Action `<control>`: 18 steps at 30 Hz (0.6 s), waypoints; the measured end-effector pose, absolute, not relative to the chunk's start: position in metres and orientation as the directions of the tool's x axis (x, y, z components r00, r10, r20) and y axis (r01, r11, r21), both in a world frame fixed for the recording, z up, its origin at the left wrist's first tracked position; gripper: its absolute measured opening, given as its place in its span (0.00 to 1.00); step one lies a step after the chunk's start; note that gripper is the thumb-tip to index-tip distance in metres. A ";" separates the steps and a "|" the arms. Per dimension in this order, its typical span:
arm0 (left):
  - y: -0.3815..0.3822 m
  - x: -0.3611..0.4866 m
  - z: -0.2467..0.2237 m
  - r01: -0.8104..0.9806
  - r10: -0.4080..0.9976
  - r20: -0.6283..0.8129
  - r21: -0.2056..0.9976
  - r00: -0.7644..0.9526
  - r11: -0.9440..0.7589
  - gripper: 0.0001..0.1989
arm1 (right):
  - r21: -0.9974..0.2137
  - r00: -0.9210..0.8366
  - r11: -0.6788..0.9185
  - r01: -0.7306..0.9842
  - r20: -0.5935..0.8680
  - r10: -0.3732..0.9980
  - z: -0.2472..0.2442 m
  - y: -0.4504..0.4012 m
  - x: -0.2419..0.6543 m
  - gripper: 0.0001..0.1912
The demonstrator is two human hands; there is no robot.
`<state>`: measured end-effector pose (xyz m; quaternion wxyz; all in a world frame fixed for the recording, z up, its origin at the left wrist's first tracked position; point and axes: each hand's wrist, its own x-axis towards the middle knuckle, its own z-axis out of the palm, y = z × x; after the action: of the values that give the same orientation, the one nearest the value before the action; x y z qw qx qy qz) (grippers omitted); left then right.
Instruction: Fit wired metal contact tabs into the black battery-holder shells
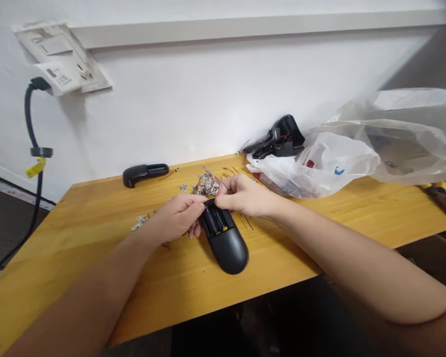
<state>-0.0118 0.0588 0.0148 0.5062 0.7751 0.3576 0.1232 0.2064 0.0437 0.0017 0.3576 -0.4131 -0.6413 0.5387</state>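
A black remote casing (pixel 225 248) lies open near the front edge of the desk (pixel 78 258), battery bay up. The left hand (pixel 176 218) and right hand (pixel 242 195) clamp their grips on a small black strip (pixel 209 202) at its end; metal battery contacts (pixel 207 184) heap beyond, toward the back edge.

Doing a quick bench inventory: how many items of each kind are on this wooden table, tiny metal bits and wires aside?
Black remote body, open battery bay: 1
Separate black remote shell: 1
Heap of black casings, pieces uncounted: 1
White plastic bag: 1
Clear plastic sheet: 1
Yellow-handled hand tool: 1
Total: 6, heap as one
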 end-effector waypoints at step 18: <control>0.053 -0.011 0.022 0.411 0.754 -0.106 0.882 0.649 -0.229 0.16 | -0.926 -0.146 0.374 0.049 0.364 0.920 0.041 0.010 0.216 0.25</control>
<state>-0.0114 0.0529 0.0216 0.4902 0.7643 0.3809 0.1748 0.2155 0.0097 0.0409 0.5309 -0.3806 -0.6367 0.4098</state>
